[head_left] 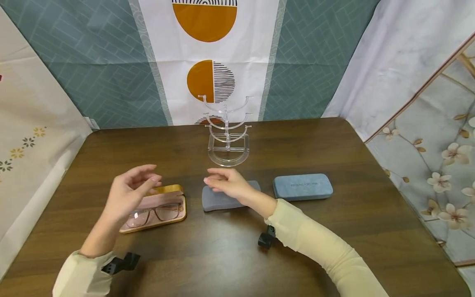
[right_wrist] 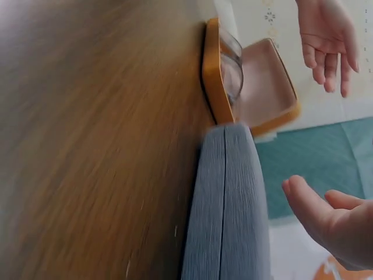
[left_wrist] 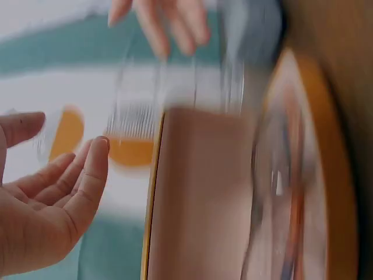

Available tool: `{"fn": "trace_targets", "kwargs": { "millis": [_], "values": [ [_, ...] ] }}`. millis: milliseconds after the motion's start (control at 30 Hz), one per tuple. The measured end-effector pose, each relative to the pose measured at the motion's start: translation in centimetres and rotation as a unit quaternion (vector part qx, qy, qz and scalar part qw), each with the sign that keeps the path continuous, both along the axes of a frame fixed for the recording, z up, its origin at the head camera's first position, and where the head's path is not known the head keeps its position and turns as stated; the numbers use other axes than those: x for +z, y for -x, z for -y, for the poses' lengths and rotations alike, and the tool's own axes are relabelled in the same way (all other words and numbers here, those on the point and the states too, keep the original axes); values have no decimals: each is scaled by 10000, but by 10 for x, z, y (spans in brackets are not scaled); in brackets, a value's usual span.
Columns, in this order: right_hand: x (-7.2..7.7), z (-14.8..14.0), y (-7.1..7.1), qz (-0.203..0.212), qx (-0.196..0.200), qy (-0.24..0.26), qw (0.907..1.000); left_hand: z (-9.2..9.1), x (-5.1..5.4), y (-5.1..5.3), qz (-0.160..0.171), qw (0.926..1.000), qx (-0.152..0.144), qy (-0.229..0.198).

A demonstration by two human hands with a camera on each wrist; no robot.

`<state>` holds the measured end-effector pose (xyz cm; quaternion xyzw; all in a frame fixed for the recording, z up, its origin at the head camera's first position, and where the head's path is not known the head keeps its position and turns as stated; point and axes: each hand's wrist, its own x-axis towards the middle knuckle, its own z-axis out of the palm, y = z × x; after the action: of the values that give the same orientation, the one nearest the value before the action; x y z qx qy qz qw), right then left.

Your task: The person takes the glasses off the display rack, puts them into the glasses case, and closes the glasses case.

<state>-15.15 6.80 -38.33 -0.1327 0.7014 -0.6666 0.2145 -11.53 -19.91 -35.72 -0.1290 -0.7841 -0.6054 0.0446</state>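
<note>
On the left of the table lies an open yellow glasses case (head_left: 163, 220) with a pink lining. A pair of glasses (head_left: 152, 215) rests inside it, its lenses showing in the head view. My left hand (head_left: 130, 187) hovers over the case's raised lid, fingers loosely bent, holding nothing. A closed grey-blue glasses case (head_left: 217, 201) lies in the middle. Above it hangs my right hand (head_left: 230, 183), fingers relaxed and empty. From the right wrist view, a gap shows between this hand (right_wrist: 335, 224) and the grey-blue case (right_wrist: 227, 210).
A closed light blue glasses case (head_left: 303, 187) with lettering lies to the right. Behind the middle case stands a clear tiered display rack (head_left: 228, 154). The brown wooden table (head_left: 208, 264) meets a patterned cloth (head_left: 304, 82) at its back edge.
</note>
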Motion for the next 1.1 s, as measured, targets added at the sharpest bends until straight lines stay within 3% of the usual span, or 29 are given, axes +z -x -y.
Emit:
{"fn": "trace_targets", "kwargs": {
  "millis": [67, 167, 200, 333, 433, 600, 667, 733, 867, 967, 1033, 1100],
  "values": [
    [-2, 12, 2, 129, 16, -52, 9999, 24, 0, 0, 46, 9997, 173, 173],
    [-4, 24, 3, 243, -26, -205, 9995, 54, -1, -1, 437, 9969, 242, 608],
    [-4, 27, 3, 262, -25, -267, 9993, 60, 2, -3, 603, 9913, 413, 1095],
    [-7, 42, 6, 285, 17, -468, 9985, 85, -1, -3, 975, 9739, 568, 1970],
    [-9, 52, 9, 339, 72, -665, 9972, 96, -7, -1, 1393, 9645, 388, 2209],
    [-11, 66, 14, 464, 161, -879, 9949, 104, -19, 0, 2147, 9562, -123, 1988],
    [-13, 71, 15, 457, 196, -966, 9941, 106, -24, 0, 2276, 9583, -261, 1707],
    [-16, 74, 15, 335, 229, -1192, 9920, 107, -29, -1, 2305, 9622, -317, 1413],
    [-19, 77, 12, -25, 341, -1690, 9850, 111, -35, -4, 2231, 9728, -505, 361],
    [-19, 77, 10, -355, 499, -1914, 9796, 114, -40, -8, 2078, 9750, -748, -256],
    [-19, 77, 7, -551, 611, -2013, 9761, 116, -43, -11, 2047, 9746, -821, -395],
    [-20, 79, 4, -705, 678, -2089, 9730, 118, -46, -14, 2053, 9755, -752, -260]
  ]
}}
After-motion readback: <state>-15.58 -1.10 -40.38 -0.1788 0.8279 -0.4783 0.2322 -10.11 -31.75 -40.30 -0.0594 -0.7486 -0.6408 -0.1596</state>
